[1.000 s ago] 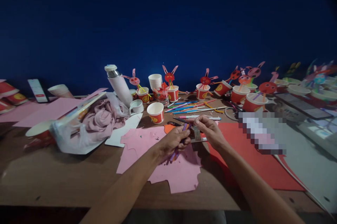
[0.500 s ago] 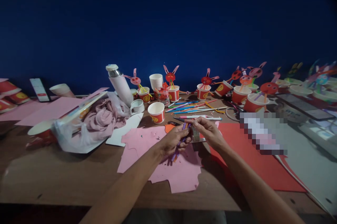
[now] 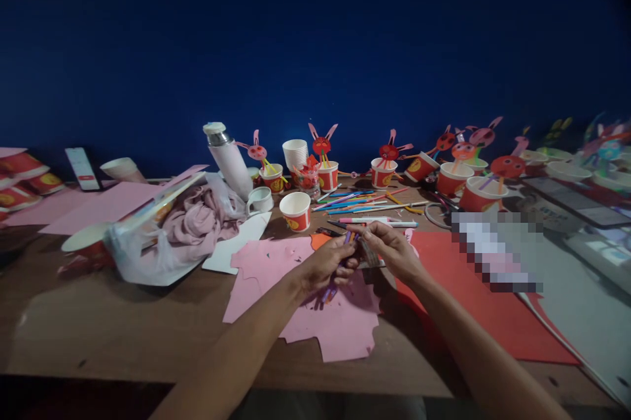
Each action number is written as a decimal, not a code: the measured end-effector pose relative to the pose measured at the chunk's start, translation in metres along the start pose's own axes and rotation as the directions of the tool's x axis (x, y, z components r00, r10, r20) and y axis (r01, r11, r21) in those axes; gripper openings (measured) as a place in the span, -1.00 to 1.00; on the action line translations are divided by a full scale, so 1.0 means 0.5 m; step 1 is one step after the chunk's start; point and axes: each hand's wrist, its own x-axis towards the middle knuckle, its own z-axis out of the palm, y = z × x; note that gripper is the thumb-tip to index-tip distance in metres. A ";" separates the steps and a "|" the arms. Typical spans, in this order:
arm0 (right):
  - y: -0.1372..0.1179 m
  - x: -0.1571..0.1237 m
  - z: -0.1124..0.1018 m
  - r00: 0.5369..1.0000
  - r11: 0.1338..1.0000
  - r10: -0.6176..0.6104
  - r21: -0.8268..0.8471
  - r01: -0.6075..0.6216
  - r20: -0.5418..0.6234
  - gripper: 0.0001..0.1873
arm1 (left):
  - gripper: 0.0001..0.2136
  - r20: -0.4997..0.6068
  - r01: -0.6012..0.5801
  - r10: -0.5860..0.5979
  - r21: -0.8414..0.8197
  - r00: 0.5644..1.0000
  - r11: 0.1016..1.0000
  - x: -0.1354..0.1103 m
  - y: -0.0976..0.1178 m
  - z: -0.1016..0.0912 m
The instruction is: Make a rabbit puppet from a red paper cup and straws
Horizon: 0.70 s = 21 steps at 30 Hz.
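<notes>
My left hand (image 3: 325, 265) is closed around a small bundle of purple straws (image 3: 331, 290) above a cut sheet of pink paper (image 3: 300, 292). My right hand (image 3: 392, 250) pinches the top of the same straws and also grips a small roll of clear tape (image 3: 367, 252). Both hands meet over the middle of the wooden table (image 3: 123, 328). A red-and-white paper cup (image 3: 295, 211) stands just beyond my left hand.
Loose coloured straws and pens (image 3: 365, 203) lie behind my hands. A row of cups with paper rabbit faces (image 3: 323, 167) lines the back. A white flask (image 3: 229, 160), a bag with pink cloth (image 3: 182, 226), a phone (image 3: 83, 169) and red paper (image 3: 473, 302) surround the spot.
My hands stay together on the straws; the right fingers have shifted slightly and the tape roll has turned a little. The view has drifted slightly.
</notes>
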 end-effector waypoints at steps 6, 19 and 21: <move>-0.005 -0.002 0.003 1.000 1.000 -0.006 -0.003 0.006 0.002 -0.72 | -0.79 -0.016 0.001 0.000 0.039 1.000 0.999 -0.008 0.008 0.012; -0.001 0.002 -0.003 0.998 1.000 0.025 0.004 -0.024 -0.064 -0.71 | -0.77 -0.140 -0.120 0.124 0.037 0.982 0.992 -0.004 0.005 0.016; -0.001 0.003 -0.005 0.994 0.997 0.055 0.054 -0.050 -0.099 -0.70 | -0.76 -0.137 -0.162 0.170 0.062 0.976 0.985 -0.001 0.002 0.011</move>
